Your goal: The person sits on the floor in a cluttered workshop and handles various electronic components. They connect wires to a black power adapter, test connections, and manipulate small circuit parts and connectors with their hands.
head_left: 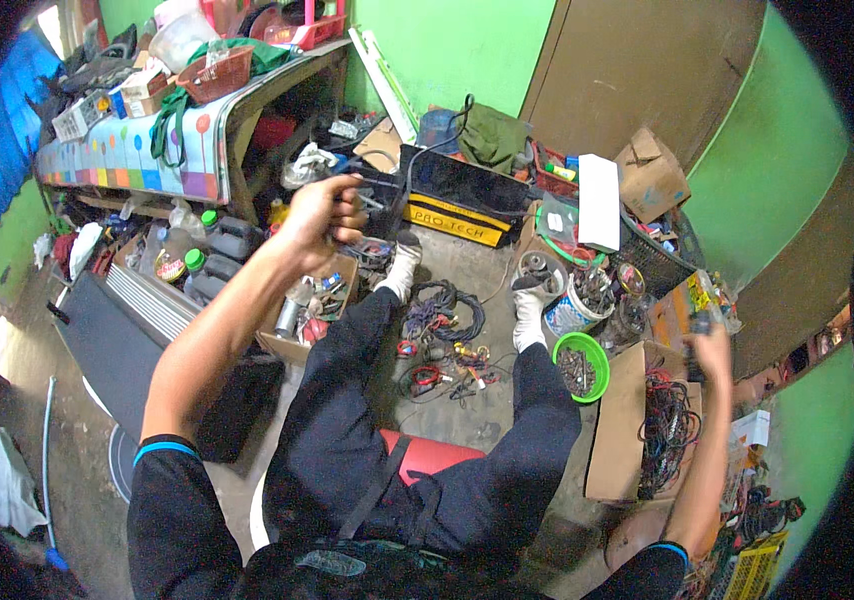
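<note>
My left hand (332,218) is raised at upper centre, fingers curled into a fist around what looks like a dark cord (462,115), which loops in front of the black-and-yellow box (457,225). My right hand (709,350) reaches out at the right, closed on a dark object I cannot make out, beside a cardboard box of tangled cables (662,435). Between my legs and socked feet lie coiled dark cables (447,310) and coloured wires. A green basin of small metal parts (579,365) and a white bucket (572,310) stand near my right foot.
A cluttered table (137,170) stands at upper left, above jerrycans (227,240), a box of parts (312,320) and leaning dark panels (117,360). A cardboard carton (647,180), white panel (597,205) and dark basket line the right back, by a brown door (637,70).
</note>
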Demonstrator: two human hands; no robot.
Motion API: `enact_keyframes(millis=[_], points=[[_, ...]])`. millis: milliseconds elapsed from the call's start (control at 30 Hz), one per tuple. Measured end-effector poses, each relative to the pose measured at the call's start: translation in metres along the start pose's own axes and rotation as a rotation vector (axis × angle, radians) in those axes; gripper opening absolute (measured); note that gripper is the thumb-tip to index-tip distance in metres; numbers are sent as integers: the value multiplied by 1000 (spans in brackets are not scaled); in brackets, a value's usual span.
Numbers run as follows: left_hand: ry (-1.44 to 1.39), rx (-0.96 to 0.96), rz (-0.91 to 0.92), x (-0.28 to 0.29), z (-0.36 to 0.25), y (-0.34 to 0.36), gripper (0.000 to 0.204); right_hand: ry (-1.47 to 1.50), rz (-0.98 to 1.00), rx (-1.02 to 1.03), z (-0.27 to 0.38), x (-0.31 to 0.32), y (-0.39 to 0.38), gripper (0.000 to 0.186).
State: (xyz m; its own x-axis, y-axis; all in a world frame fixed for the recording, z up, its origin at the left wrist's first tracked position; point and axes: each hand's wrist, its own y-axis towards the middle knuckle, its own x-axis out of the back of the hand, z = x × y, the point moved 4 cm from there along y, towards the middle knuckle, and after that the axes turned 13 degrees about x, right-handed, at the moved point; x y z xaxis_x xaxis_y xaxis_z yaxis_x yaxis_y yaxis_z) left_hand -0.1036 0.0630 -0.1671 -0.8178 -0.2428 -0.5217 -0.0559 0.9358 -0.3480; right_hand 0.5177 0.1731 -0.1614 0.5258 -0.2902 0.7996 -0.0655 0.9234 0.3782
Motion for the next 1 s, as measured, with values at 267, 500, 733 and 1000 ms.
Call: enact_keyframes(millis=[267, 500, 733, 1000], points=[[315, -212, -92, -83, 26, 1, 31, 1221, 410, -48, 211, -104, -87, 76], [1038, -529, 170, -118, 47, -9, 41, 1491, 481, 63, 275, -155, -101, 40], [1217, -1017, 316, -148, 76, -49, 21, 1628, 219, -215, 281, -178, -96, 10], [1273, -1036, 415, -142, 98, -72, 40, 1740, -217, -237, 265, -184, -102, 23]])
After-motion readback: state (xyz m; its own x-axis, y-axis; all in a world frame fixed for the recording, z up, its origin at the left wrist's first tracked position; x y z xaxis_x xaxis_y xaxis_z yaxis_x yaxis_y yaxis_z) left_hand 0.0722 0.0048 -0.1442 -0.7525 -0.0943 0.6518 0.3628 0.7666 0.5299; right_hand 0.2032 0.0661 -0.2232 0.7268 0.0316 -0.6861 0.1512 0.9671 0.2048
